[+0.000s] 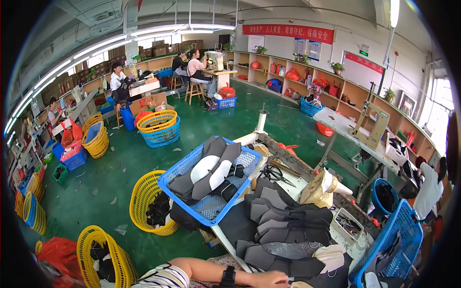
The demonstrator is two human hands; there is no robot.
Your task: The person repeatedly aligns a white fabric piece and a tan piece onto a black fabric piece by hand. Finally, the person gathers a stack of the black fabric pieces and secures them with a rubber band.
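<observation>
My left hand [272,280], with a dark watch [228,277] at its wrist, lies at the lower edge over the worktable. Its fingers look curled in; what they hold, if anything, is cut off by the frame. A pale beige piece [301,284] shows beside the fingertips. Just beyond are rows of dark grey cut fabric pieces [293,234], overlapping, with cream pieces [330,258] at their right end. A blue plastic basket [214,222] at the table's far left holds more grey and white pieces [204,168]. My right hand is out of view.
Black-handled scissors [274,174], a thread cone [340,187] and a small white tray [353,235] lie along the table's far side. Yellow baskets [136,197] stand on the green floor at left; a blue basket [408,225] leans at right. Other people sit at benches farther off.
</observation>
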